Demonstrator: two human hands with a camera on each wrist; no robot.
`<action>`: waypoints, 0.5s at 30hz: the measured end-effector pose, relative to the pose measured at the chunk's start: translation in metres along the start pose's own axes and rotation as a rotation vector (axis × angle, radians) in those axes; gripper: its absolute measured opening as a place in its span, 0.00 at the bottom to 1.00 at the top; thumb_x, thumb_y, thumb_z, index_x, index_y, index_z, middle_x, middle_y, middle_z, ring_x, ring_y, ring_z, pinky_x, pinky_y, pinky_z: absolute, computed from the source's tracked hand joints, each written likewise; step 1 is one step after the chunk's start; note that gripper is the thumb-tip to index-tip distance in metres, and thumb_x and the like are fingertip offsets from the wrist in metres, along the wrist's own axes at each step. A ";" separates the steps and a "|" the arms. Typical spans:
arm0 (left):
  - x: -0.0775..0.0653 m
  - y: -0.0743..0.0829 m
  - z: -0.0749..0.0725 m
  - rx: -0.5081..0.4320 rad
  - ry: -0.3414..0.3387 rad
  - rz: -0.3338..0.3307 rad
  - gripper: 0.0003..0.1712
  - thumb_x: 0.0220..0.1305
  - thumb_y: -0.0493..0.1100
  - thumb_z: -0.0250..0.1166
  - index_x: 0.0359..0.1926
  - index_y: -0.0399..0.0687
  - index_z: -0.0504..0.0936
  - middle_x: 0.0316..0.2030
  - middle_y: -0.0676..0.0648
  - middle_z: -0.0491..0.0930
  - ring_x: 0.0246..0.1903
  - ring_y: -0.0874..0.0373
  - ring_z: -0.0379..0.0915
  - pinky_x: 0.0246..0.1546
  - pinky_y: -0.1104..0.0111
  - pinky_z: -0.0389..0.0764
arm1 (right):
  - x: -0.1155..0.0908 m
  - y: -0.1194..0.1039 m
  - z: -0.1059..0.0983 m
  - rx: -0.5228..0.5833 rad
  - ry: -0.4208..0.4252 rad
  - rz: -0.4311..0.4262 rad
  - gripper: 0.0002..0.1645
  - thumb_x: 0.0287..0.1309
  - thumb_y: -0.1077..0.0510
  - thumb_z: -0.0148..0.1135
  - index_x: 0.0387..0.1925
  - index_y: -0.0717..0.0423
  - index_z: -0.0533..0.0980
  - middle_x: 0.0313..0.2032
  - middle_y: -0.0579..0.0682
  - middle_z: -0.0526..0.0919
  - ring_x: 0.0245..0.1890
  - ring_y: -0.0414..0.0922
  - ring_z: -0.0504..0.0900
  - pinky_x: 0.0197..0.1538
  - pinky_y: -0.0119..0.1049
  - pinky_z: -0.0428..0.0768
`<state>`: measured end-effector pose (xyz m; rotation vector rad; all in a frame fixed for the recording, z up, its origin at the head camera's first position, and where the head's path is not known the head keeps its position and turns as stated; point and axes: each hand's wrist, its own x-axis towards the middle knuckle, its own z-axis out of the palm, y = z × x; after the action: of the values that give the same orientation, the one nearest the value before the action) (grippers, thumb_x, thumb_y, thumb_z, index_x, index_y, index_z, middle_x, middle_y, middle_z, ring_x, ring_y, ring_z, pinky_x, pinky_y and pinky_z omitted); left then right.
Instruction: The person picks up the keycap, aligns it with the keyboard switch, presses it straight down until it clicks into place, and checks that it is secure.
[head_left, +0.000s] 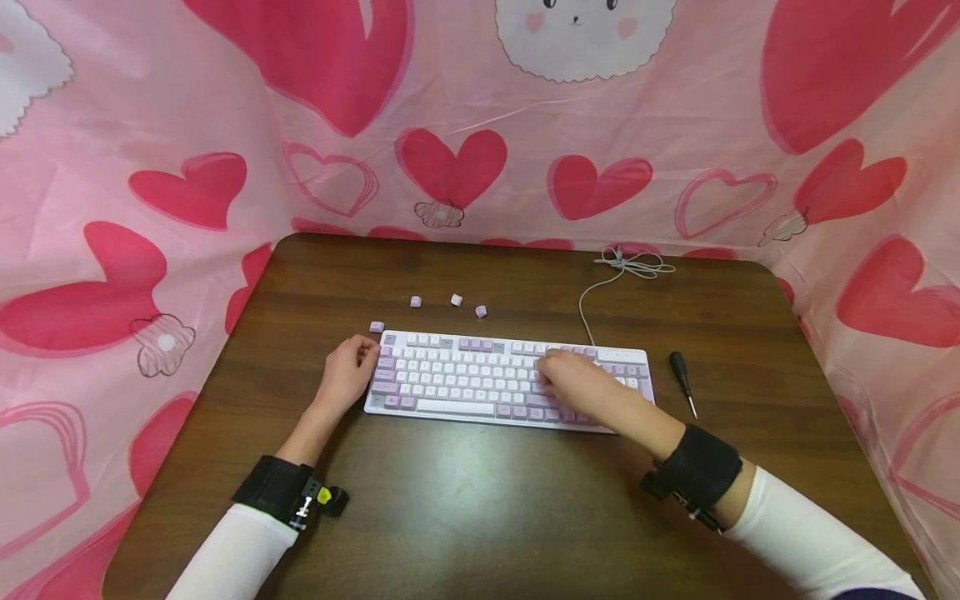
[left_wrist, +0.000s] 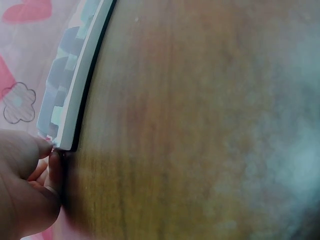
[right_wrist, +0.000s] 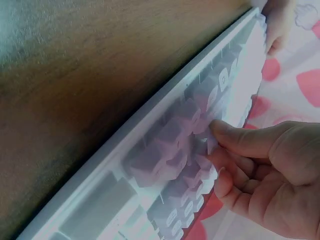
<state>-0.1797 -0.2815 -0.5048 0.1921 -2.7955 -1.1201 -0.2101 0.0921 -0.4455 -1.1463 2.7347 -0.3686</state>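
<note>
A white keyboard (head_left: 457, 382) with white and lilac keycaps lies on the brown table. At its left end my left hand (head_left: 351, 367) holds the edge. The left wrist view shows that thumb and fingers pinching the near end of the keyboard (left_wrist: 75, 112). My right hand (head_left: 581, 379) is over the right part of the keys, its fingers curled. Up close in the right wrist view, thumb and index finger of the right hand (right_wrist: 265, 170) pinch at a lilac keycap (right_wrist: 209, 145) among the key rows. The fingers partly hide that keycap.
Several loose keycaps lie behind the keyboard, among them a white one (head_left: 456, 300) and a lilac one (head_left: 377, 327). A black-handled screwdriver (head_left: 680, 373) lies to the right. The bundled white cable (head_left: 630, 265) is at the back. Pink heart-print cloth (head_left: 525, 108) surrounds the table (head_left: 465, 508).
</note>
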 end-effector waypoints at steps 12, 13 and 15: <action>0.000 -0.002 -0.002 0.007 0.011 0.008 0.12 0.76 0.37 0.58 0.47 0.29 0.80 0.40 0.33 0.79 0.42 0.40 0.77 0.48 0.50 0.76 | -0.009 0.019 0.015 0.065 0.102 -0.099 0.10 0.58 0.70 0.72 0.29 0.57 0.79 0.30 0.46 0.77 0.31 0.42 0.75 0.39 0.40 0.80; 0.000 -0.002 -0.002 0.009 0.008 0.010 0.11 0.76 0.37 0.59 0.47 0.29 0.80 0.40 0.33 0.79 0.42 0.41 0.77 0.47 0.50 0.76 | -0.009 0.020 0.015 0.079 0.108 -0.104 0.10 0.58 0.70 0.73 0.28 0.56 0.78 0.30 0.46 0.77 0.31 0.41 0.75 0.39 0.40 0.80; 0.000 -0.003 -0.001 0.010 0.003 0.010 0.11 0.76 0.37 0.59 0.47 0.30 0.80 0.40 0.34 0.79 0.42 0.41 0.77 0.47 0.50 0.76 | -0.010 0.021 0.015 0.096 0.116 -0.113 0.11 0.57 0.70 0.73 0.27 0.56 0.79 0.29 0.45 0.77 0.30 0.40 0.74 0.39 0.39 0.79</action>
<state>-0.1796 -0.2843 -0.5063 0.1808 -2.7971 -1.1024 -0.2140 0.1106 -0.4657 -1.2958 2.7209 -0.5923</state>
